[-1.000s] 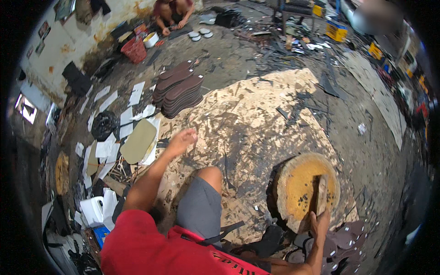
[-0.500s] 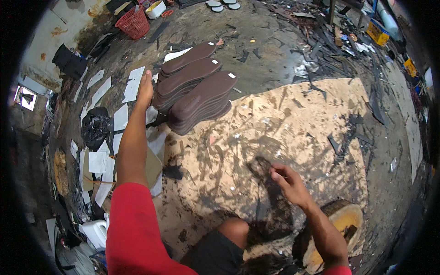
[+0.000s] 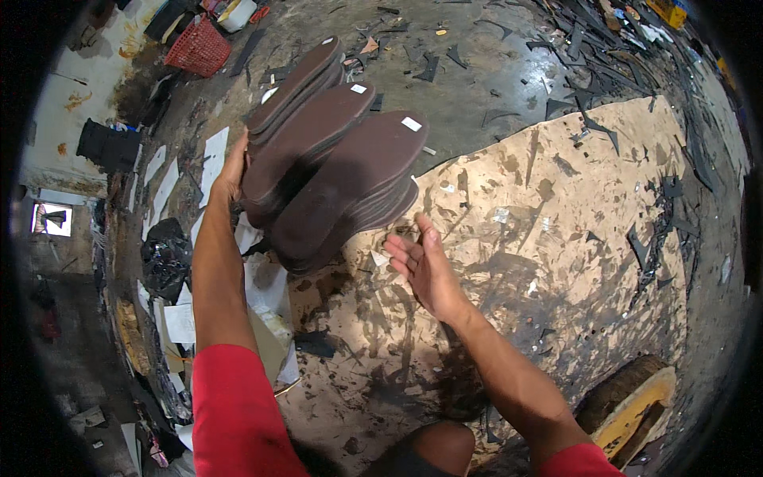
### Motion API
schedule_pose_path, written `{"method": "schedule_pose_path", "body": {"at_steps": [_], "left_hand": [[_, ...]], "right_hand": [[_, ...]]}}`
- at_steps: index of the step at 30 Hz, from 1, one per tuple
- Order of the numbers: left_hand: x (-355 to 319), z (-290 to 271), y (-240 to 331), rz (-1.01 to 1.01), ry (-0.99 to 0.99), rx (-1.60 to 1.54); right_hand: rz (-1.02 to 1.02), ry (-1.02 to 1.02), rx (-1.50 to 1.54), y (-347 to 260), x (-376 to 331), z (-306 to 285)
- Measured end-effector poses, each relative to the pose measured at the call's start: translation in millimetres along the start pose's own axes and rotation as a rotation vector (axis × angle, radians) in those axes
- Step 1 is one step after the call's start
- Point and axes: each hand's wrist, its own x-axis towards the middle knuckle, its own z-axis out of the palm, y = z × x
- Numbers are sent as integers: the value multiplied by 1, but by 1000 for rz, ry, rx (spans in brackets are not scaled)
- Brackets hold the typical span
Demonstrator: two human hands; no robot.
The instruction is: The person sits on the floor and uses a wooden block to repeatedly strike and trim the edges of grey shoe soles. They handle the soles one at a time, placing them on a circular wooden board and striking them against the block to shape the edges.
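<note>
Three stacks of dark brown shoe soles stand side by side: a far stack point(image 3: 298, 83), a middle stack point(image 3: 311, 139) and a near stack point(image 3: 350, 187). Small white labels sit on their top soles. My left hand point(image 3: 230, 171) rests along the left side of the stacks, fingers stretched out and partly hidden by the soles. Just right of the near stack is my right hand point(image 3: 425, 270), open and holding nothing, its palm turned toward the stack and its fingers slightly bent. A shadow falls over the near stack.
A stained beige sheet point(image 3: 493, 262) covers the floor, with dark scraps point(image 3: 640, 246) strewn on it. White papers point(image 3: 213, 155) and a black plastic bag point(image 3: 167, 258) lie at left. A red basket point(image 3: 199, 49) stands behind; a round wooden block point(image 3: 632, 421) is near right.
My right hand has moved left and away from me, up to the near stack, and its fingers have opened out. The left hand stays beside the stacks. The whole view has shifted.
</note>
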Motion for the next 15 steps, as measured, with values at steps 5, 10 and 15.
{"method": "schedule_pose_path", "body": {"at_steps": [5,10,15], "left_hand": [[-14,-2,14,28,-286,-133],[-3,23,42,34,-386,-210],[1,29,45,-42,-406,-75]], "right_hand": [[-57,87,38,-14,10,19],[-44,83,22,-28,8,29],[-38,100,55,-34,17,47]]}}
